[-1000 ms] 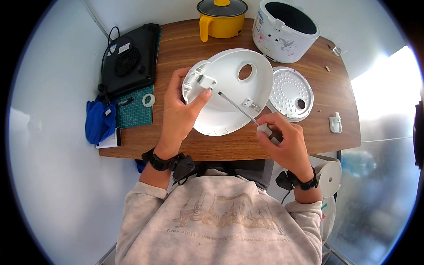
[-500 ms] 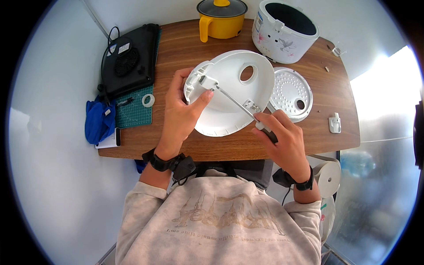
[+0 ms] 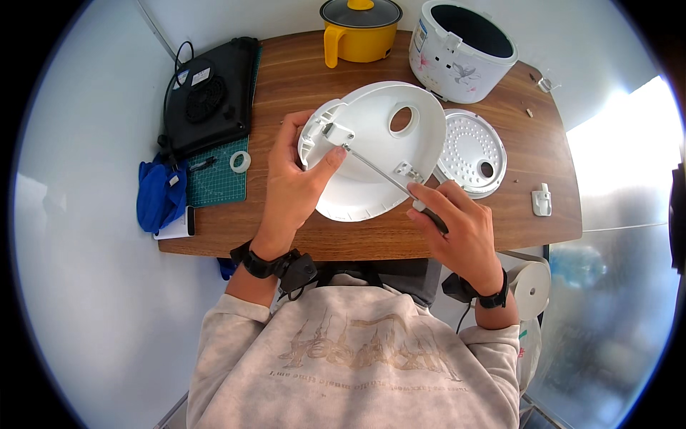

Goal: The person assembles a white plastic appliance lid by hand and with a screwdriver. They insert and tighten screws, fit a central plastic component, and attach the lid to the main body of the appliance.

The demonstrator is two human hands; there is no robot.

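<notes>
My left hand [image 3: 294, 175] grips a white plastic rice cooker lid [image 3: 371, 189] by its left edge, the thumb resting beside a small white bracket [image 3: 339, 134]. The lid is tilted, its hollow inside facing up, with a round hole towards its far right part. In my right hand [image 3: 457, 227] is a screwdriver [image 3: 382, 174] with a long metal shaft and a dark handle. Its tip meets the lower side of the bracket, by a screw near my left thumb. A small metal-and-white fitting [image 3: 409, 171] sits on the lid near the shaft.
Right of the lid lies a perforated white disc [image 3: 473, 151]. The flowered rice cooker body [image 3: 457, 61] and a yellow pot [image 3: 363, 39] stand behind. A black cooktop [image 3: 211, 100], tape roll [image 3: 240, 162] and blue cloth [image 3: 158, 194] are left; a white clip [image 3: 542, 201] lies right.
The screwdriver's tip has shifted slightly down, from the bracket's upper screw area to its lower one. My left hand and the lid have barely moved.
</notes>
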